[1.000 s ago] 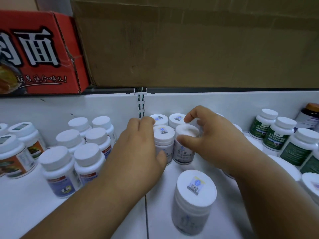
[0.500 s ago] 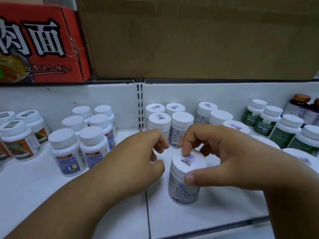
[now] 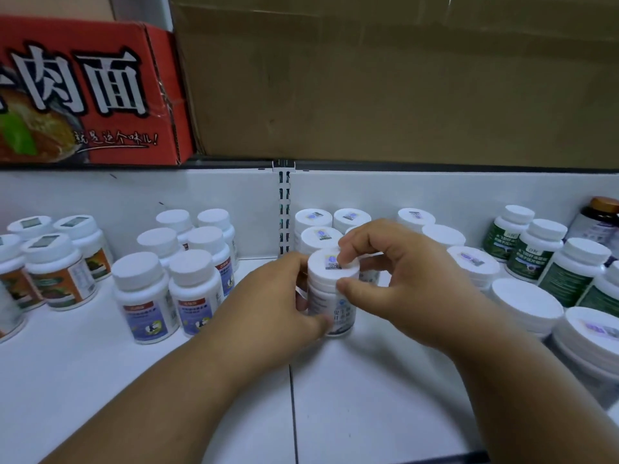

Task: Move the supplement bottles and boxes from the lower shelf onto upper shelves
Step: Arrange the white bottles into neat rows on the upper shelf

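White shelf (image 3: 83, 380) carries bottles; cardboard box (image 3: 402, 78) above

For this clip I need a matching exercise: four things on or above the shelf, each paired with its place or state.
Things:
1. held bottle
2. red carton
3. green-label bottles
4. amber-capped bottle

Places or states:
A. far right, against the back wall
B. between the left hand and the right hand
C. upper left, above the shelf back
D. right side, white caps, clustered together

Pairs: 1-B, 2-C, 3-D, 4-A
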